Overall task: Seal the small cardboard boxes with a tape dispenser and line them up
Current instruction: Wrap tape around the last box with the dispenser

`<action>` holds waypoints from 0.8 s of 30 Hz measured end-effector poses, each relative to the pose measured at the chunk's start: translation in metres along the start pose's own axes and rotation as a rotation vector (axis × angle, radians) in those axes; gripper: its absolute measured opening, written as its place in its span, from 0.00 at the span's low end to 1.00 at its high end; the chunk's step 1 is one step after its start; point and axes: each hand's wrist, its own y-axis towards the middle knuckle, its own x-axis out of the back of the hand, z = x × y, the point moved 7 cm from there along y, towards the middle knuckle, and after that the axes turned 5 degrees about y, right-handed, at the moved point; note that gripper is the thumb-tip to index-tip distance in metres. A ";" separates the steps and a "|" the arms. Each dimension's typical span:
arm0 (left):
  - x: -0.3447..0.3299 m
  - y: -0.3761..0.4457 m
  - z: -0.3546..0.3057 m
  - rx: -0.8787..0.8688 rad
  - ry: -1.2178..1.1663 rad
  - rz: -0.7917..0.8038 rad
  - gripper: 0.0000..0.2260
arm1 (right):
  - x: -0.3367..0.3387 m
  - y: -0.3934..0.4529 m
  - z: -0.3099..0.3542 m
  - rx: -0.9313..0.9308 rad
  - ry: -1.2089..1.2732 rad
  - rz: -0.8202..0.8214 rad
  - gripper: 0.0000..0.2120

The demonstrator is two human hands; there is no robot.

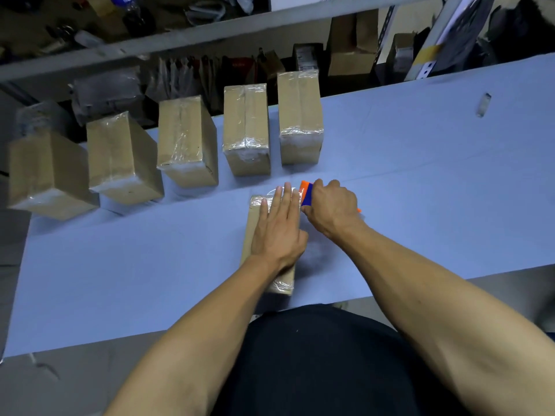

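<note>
A small cardboard box (253, 223) lies on the blue table (420, 181) in front of me, clear tape glinting at its far and near ends. My left hand (277, 226) lies flat on its top, fingers straight. Just right of the box's far end, my right hand (332, 207) grips an orange and blue tape dispenser (307, 193), mostly hidden under the fist. Several taped boxes stand in a row along the table's far edge, the nearest one (300, 115) at the right end.
Behind the row runs a grey shelf (180, 40) with clutter, cartons and bags under it. A small scrap of tape (483, 105) lies on the table at the far right. The table's near edge meets my dark shirt (315, 355).
</note>
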 end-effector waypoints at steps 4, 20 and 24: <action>0.005 0.001 0.006 -0.026 -0.186 -0.025 0.39 | -0.018 0.002 -0.010 -0.075 0.125 0.022 0.29; 0.021 -0.022 0.108 0.740 -0.971 -0.355 0.15 | -0.027 -0.008 -0.021 -0.162 0.597 -0.085 0.09; 0.022 -0.014 0.101 0.702 -0.901 -0.295 0.10 | -0.027 -0.013 0.002 -0.137 0.853 -0.075 0.11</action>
